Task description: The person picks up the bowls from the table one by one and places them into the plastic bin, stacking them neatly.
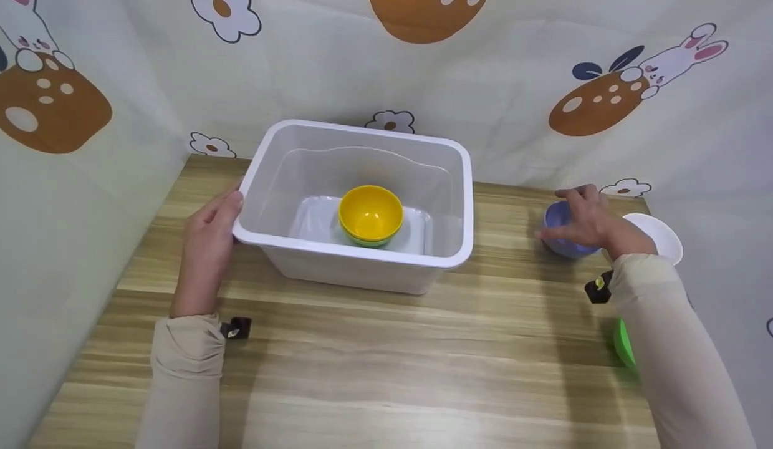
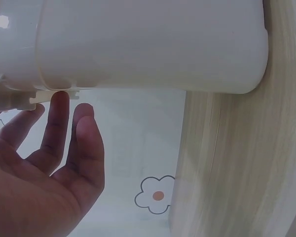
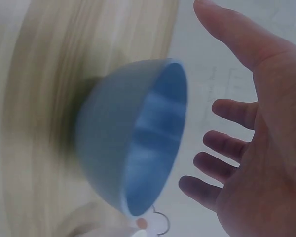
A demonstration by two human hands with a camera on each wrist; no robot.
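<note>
My left hand (image 1: pixel 213 234) holds the left rim of a white plastic bin (image 1: pixel 355 271), thumb on top and fingers curled beneath. In the left wrist view, those fingers (image 2: pixel 58 118) touch the underside of the bin's rim. A yellow bowl (image 1: pixel 371 213) sits inside the bin, stacked on a greenish one. At the right, my right hand (image 1: pixel 585 219) hovers over an upright blue bowl (image 1: pixel 570 251), thumb and fingers spread. From the right wrist, the blue bowl (image 3: pixel 106 131) shows apart from the open fingers (image 3: pixel 222 143).
A white bowl (image 1: pixel 664 236) stands right of the blue one, partly behind my right forearm. Nearer the front, a green bowl (image 1: pixel 624 346) is mostly hidden by the sleeve. Patterned cloth (image 1: pixel 499 81) walls in the wooden table (image 1: pixel 374 349) at the back and sides.
</note>
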